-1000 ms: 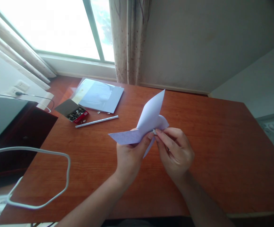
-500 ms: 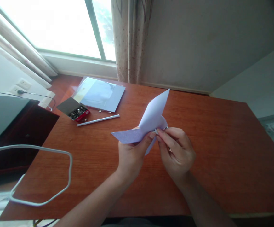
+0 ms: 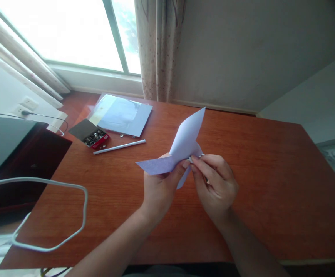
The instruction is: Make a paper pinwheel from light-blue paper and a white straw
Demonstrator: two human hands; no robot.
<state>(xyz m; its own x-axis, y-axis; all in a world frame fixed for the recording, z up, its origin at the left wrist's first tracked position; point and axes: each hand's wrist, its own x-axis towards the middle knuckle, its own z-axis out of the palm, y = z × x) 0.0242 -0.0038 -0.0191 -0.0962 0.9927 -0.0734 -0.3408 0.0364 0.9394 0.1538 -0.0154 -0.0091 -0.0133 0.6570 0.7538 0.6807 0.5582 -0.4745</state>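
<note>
Reddish-brown wooden table (image 3: 271, 184), grain running lengthwise. Behind it, a plain beige plastered wall (image 3: 257, 50). Large bright window with grey metal frame (image 3: 109, 23), daylight flooding in; pale speckled fabric curtain (image 3: 156, 50) hanging beside it. White wall socket (image 3: 25, 105) at left. Dark wooden side cabinet (image 3: 25, 169) beside the table.

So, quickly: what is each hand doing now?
Left hand: closed, holding the folded paper.
Right hand: closed, pinching the same paper at its centre.
</note>
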